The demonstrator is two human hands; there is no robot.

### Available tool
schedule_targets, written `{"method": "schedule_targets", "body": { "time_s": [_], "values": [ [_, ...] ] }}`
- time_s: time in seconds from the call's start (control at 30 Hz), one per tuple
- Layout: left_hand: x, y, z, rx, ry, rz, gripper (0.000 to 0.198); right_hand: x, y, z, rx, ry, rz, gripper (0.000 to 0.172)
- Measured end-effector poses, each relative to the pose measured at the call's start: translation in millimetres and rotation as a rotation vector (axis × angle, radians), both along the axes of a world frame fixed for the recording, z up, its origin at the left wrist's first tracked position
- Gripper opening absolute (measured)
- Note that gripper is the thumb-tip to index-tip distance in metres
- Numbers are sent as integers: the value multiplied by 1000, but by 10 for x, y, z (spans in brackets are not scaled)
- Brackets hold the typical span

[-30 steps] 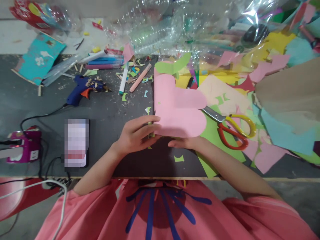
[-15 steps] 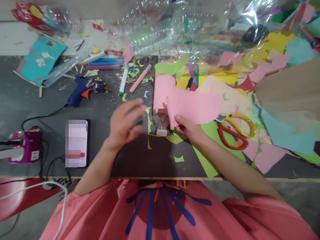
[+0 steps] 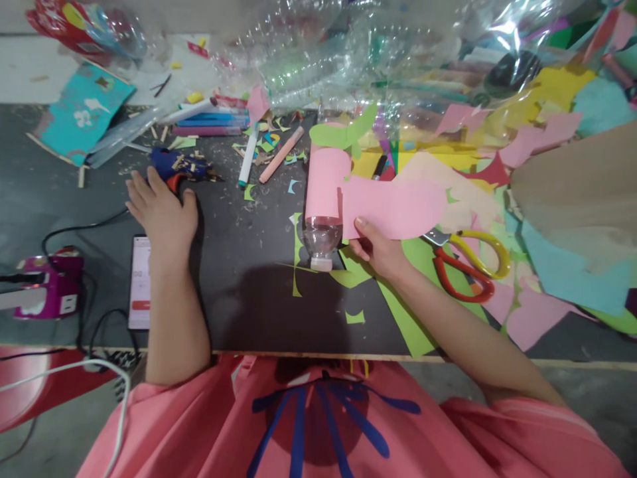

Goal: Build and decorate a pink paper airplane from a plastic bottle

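Note:
My left hand (image 3: 166, 216), fingers spread, is over the handle of a blue glue gun (image 3: 182, 164) and hides part of it. Whether it touches the gun I cannot tell. Between thumb and fingers, my right hand (image 3: 375, 245) pinches the lower left edge of a pink paper piece (image 3: 393, 207) with a rounded right end. Beside it lies a clear plastic bottle (image 3: 323, 236) wrapped in pink paper, its white cap toward me. A green paper leaf shape (image 3: 331, 136) rests across the bottle's far end.
Scissors (image 3: 468, 265) with yellow and red handles lie right of my right hand, among coloured paper scraps. A phone (image 3: 139, 285) and a purple power block (image 3: 50, 285) are at the left. Markers (image 3: 249, 156) and clear plastic bottles (image 3: 308, 60) lie toward the back.
My left hand has moved left, from near the bottle to the glue gun, with its fingers spreading. The pink paper in my right hand now looks flatter and slightly apart from the bottle.

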State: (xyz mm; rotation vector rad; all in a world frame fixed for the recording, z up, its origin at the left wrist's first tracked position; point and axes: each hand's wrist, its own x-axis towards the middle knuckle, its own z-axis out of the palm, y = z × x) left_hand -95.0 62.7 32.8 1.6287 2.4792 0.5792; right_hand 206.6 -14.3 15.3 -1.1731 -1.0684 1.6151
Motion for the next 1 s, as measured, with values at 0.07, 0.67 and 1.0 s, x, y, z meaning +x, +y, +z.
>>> {"method": "schedule_targets", "body": {
  "time_s": [0.07,0.67,1.0],
  "values": [
    [-38,9,-1,35,9,-26,61,1,3,1,7,-4,1,58],
    [-78,-9,6,144,-3,-57,49,-13,40,-54,-15,80,-73,51],
    [161,-26,25,343,-91,-175,59,-67,63,-65,-110,66,-219,55]
  ]
}}
